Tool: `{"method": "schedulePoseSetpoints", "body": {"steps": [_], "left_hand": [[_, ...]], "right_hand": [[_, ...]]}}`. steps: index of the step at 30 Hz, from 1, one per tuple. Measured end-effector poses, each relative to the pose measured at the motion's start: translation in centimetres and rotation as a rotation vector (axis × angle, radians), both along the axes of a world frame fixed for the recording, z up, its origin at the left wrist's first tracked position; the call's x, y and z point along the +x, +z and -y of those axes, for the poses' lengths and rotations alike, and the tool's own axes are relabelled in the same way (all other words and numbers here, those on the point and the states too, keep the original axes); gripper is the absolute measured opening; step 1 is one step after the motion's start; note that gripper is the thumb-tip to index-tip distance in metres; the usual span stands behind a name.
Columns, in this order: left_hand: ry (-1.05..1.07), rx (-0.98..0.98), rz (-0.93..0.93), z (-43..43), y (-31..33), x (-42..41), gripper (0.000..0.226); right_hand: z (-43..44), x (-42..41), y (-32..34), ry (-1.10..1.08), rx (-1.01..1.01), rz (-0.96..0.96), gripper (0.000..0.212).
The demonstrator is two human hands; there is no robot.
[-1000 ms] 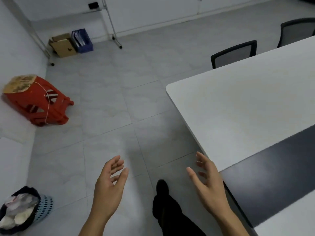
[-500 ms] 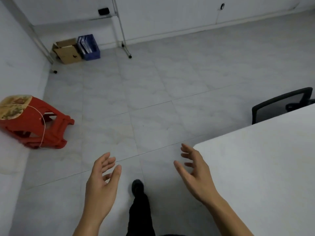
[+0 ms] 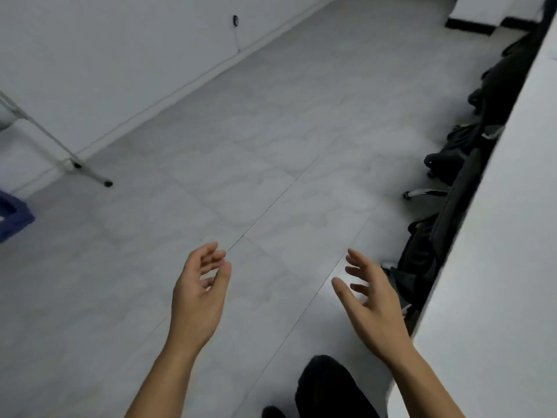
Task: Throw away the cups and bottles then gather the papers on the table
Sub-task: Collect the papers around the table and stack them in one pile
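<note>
My left hand hangs over the grey tiled floor with its fingers loosely curled and nothing in it. My right hand is held out beside the white table, fingers spread and empty, close to the table's edge but apart from it. No cups, bottles or papers show in this view. The visible strip of table top along the right side is bare.
Black office chairs are tucked under the table's left edge. A blue crate sits at the far left near a metal stand leg. A white wall runs along the back. My dark trouser leg is at the bottom.
The view has swung right along the table's side. The red stool, cardboard box and waste basket have left the frame. Both hands stay empty and relaxed in front of me.
</note>
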State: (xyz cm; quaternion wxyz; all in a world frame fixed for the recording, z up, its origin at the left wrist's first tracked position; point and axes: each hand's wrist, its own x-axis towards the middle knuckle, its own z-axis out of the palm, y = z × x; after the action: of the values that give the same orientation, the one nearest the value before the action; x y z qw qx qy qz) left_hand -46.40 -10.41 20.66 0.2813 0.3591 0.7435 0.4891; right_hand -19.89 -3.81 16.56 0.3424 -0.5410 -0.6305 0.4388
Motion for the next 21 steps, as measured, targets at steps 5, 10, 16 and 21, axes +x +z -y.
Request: {"method": "schedulePoseSetpoints", "body": {"steps": [5, 10, 16, 21], "left_hand": [[-0.279, -0.036, 0.016, -16.9, -2.3, 0.0, 0.033], [-0.513, -0.097, 0.016, -31.9, -3.2, 1.8, 0.037], [-0.631, -0.028, -0.031, -49.2, -0.2, 3.2, 0.040], [-0.685, -0.024, 0.043, -63.4, -2.4, 5.7, 0.040]], "right_hand": [[-10.3, -0.3, -2.7, -0.277, -0.035, -0.031, 0.054], [-23.1, -0.3, -3.4, -0.428, -0.072, -0.024, 0.055], [-37.7, 1.0, 0.4, -0.479, -0.011, 0.017, 0.054], [-49.9, 3.9, -1.1, -0.576, -0.029, 0.028, 0.053]]}}
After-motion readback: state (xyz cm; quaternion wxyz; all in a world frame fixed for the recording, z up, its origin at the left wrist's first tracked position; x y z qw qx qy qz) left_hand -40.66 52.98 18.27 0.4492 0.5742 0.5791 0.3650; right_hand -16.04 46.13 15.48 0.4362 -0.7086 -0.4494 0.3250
